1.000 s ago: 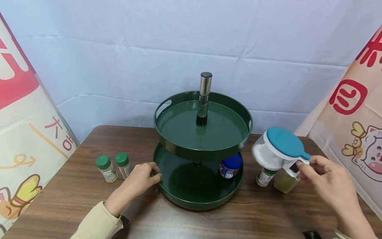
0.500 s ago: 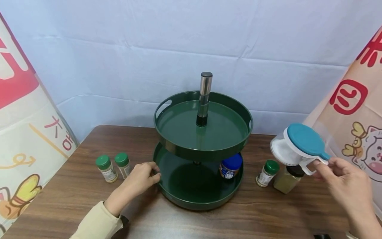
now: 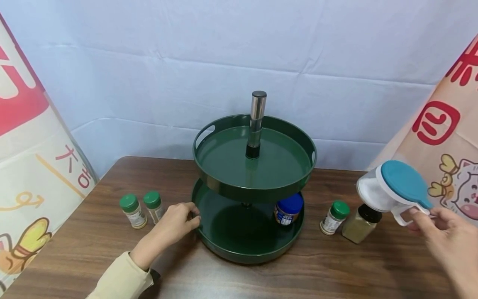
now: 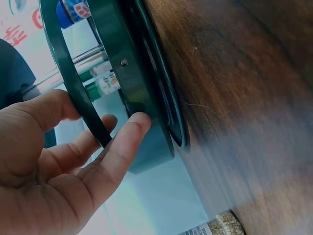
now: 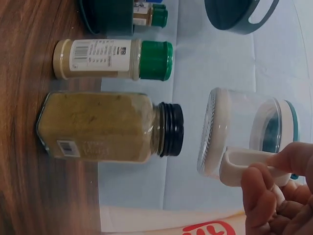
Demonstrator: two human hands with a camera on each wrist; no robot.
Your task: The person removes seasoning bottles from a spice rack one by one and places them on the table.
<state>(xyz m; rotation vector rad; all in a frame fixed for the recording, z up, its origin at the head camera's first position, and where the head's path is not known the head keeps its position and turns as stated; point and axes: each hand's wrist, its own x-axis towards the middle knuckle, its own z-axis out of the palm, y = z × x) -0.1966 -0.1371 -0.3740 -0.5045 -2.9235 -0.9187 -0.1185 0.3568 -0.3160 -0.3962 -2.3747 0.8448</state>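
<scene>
My right hand [image 3: 449, 243] pinches the white handle of a clear seasoning jar [image 3: 375, 191] with a teal lid and white contents. In the right wrist view the jar is raised off the table, beside the black-capped jar of brownish powder [image 5: 98, 126]. My left hand [image 3: 173, 224] is at the left edge of a green two-tier round tray [image 3: 254, 257]. In the left wrist view its thumb and fingers curl around the handle strip [image 4: 73, 81] of the lower tier. A blue-lidded jar [image 3: 289, 207] stands on the lower tier at the right.
Two green-capped spice bottles [image 3: 135, 211] stand on the wooden table [image 3: 317, 274] left of the tray. Another green-capped bottle [image 3: 334, 218] stands to its right, next to the black-capped jar. A metal post [image 3: 257, 120] rises through the upper tier [image 3: 228, 166]. White cloth hangs behind.
My right hand has carried the teal-lidded jar to the right, away from over the green-capped bottle, and lately a little lower. The left hand and tray have stayed put.
</scene>
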